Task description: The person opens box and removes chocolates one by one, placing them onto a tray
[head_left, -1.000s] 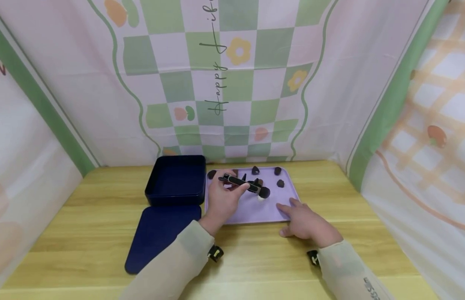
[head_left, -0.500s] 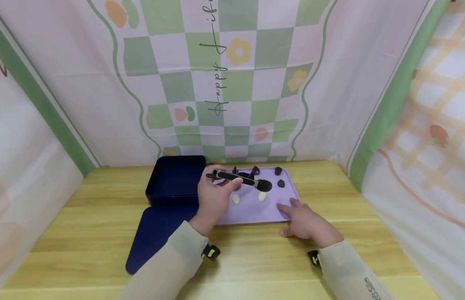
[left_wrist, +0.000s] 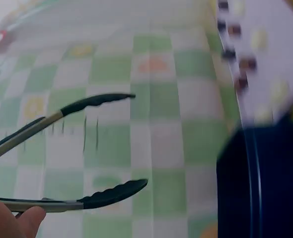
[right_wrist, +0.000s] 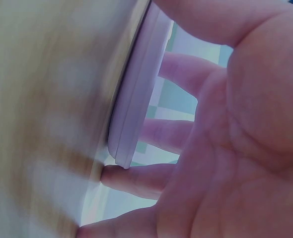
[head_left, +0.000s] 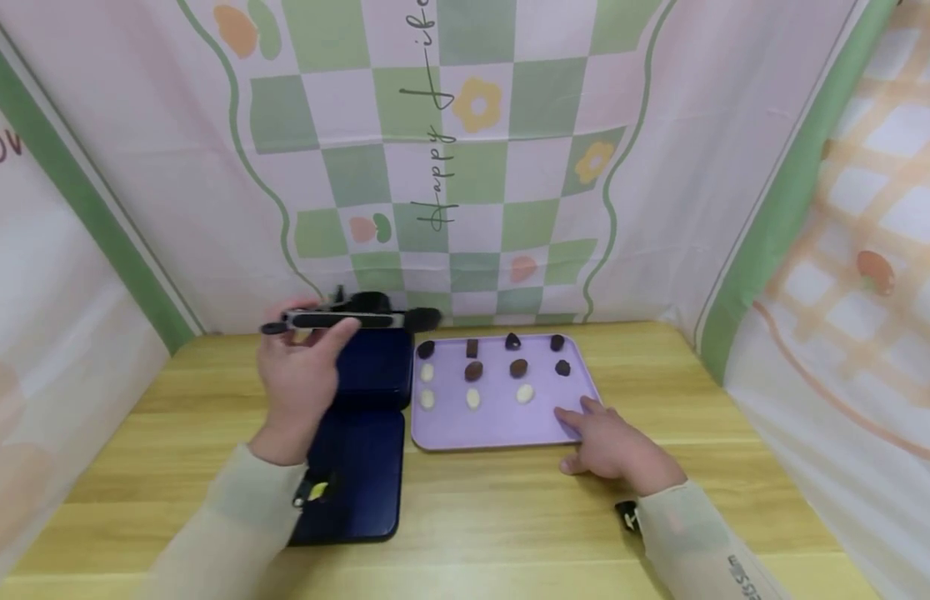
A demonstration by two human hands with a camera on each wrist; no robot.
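Observation:
In the head view my left hand [head_left: 300, 375] grips a pair of black-tipped tongs [head_left: 352, 320] over the dark blue box [head_left: 375, 362]. The left wrist view shows the two tong arms [left_wrist: 82, 204] spread apart, nothing between their tips. My right hand [head_left: 615, 442] reaches over the near right corner of a lilac tray [head_left: 480, 432], fingers fairly straight and touching its rim; the right wrist view shows this edge [right_wrist: 141, 94] from the side. On the tray lie rows of chocolates: dark ones [head_left: 513, 342] at the back, brown ones [head_left: 518, 367] mid-tray, white ones [head_left: 525, 393] nearer.
A flat dark blue lid [head_left: 360, 483] lies in front of the box, partly under the left forearm. Box, lid and tray sit close together on a wooden table [head_left: 495, 517]. Behind the table hangs a green-and-white checked cloth [head_left: 476, 171].
My left hand has carried the tongs leftward and up, from over the tray to over the box, uncovering the chocolates on the tray's left. The right hand has stayed in place.

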